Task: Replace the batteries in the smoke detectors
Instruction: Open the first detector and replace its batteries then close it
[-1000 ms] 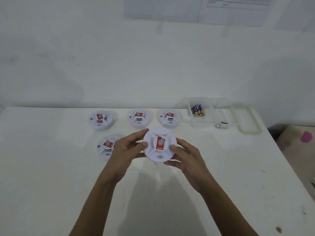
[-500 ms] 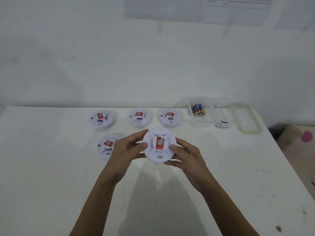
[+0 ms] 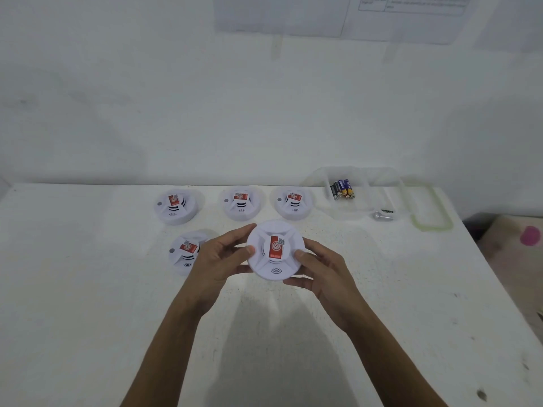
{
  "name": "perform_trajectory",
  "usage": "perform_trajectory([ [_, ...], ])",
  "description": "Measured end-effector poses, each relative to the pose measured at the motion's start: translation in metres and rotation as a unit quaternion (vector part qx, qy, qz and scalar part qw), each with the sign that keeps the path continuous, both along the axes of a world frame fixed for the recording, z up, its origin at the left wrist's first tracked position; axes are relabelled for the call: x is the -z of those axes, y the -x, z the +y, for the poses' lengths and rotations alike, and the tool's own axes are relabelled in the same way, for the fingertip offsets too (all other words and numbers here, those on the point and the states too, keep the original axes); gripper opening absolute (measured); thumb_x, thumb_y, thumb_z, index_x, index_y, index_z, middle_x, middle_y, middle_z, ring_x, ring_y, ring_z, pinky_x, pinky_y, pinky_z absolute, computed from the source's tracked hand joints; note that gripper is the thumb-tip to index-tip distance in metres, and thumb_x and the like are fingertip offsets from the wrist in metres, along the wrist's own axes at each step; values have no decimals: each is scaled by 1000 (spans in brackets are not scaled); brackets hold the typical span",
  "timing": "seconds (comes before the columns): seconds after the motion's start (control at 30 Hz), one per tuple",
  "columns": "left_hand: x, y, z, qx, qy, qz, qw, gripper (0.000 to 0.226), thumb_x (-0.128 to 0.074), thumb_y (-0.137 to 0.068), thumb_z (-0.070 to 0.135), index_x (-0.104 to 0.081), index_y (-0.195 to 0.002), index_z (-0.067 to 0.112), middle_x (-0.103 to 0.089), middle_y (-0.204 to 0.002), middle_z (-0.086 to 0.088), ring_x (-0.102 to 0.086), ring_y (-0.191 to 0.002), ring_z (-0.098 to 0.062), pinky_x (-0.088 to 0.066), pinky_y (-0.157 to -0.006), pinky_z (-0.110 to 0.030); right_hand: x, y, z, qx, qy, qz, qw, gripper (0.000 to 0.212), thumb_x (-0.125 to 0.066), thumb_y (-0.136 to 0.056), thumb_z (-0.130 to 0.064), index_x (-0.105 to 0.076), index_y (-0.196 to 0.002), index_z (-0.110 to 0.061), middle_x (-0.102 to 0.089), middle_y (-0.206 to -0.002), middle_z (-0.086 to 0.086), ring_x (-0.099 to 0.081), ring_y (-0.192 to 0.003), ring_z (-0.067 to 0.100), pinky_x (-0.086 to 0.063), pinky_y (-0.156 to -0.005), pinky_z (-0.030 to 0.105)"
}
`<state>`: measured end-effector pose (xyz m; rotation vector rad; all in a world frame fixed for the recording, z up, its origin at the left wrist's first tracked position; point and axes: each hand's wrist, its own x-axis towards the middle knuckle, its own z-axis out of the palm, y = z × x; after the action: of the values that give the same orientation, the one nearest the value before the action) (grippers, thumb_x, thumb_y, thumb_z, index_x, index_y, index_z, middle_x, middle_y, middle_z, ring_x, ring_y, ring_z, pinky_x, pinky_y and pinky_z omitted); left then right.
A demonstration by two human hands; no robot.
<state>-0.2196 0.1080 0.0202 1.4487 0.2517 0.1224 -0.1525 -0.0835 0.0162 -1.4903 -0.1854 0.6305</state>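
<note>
A round white smoke detector (image 3: 275,250) with a red label is held face up above the table's middle. My left hand (image 3: 219,261) grips its left rim and my right hand (image 3: 324,270) grips its right rim. Three more detectors stand in a row at the back: one at left (image 3: 175,206), one in the middle (image 3: 241,203), one at right (image 3: 293,203). Another detector (image 3: 185,252) lies front left, partly behind my left hand. Several batteries (image 3: 342,189) lie in a clear plastic container (image 3: 357,211).
The white table (image 3: 88,304) meets a white wall at the back. A small silver object (image 3: 382,215) lies beside the container, and a clear lid with a greenish rim (image 3: 432,207) sits right of it. The table's right edge drops off toward the floor (image 3: 514,251).
The held detector has turned slightly in my hands, its red label now more upright. The hands stay in nearly the same place.
</note>
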Motion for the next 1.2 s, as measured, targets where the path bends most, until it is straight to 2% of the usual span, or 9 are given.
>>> perform_trajectory([
  [0.4, 3, 1, 3, 15, 7, 1, 1000, 33, -55, -91, 10, -60, -121, 24, -71, -113, 6, -67, -104, -17, -56, -74, -28, 0, 0, 0, 1, -2, 2, 1000, 32, -56, -95, -21, -59, -127, -18, -70, -113, 6, -69, -100, 24, -56, -88, 46],
  [0.63, 8, 5, 5, 36, -5, 7, 999, 46, -60, -84, 22, -55, -130, 21, -67, -120, 2, -63, -111, -21, -56, -84, -35, 0, 1, 1, 2, 0, -6, 1000, 32, -56, -95, -22, -59, -127, -19, -71, -112, 4, -69, -100, 23, -56, -88, 45],
  [0.77, 9, 5, 5, 31, -19, 8, 999, 42, -60, -87, 17, -56, -128, 25, -68, -118, 5, -63, -111, -20, -56, -85, -35, 0, 1, 2, 7, 3, -7, 1000, 32, -57, -94, -22, -60, -125, -20, -71, -111, 3, -70, -99, 23, -56, -87, 45],
  [0.97, 9, 6, 5, 30, -32, 10, 999, 47, -63, -83, 28, -56, -129, 25, -67, -120, 4, -63, -112, -20, -55, -88, -39, 0, 2, 2, 9, 1, -4, 1000, 31, -57, -94, -21, -60, -125, -21, -72, -111, 2, -70, -98, 22, -58, -84, 40],
  [1.2, 11, 8, 5, 28, -27, 12, 999, 49, -63, -82, 24, -55, -130, 22, -67, -120, 2, -63, -112, -22, -55, -89, -42, 2, 4, 2, 13, 1, 1, 1000, 30, -57, -94, -21, -61, -124, -20, -72, -109, 1, -70, -98, 22, -58, -84, 41],
])
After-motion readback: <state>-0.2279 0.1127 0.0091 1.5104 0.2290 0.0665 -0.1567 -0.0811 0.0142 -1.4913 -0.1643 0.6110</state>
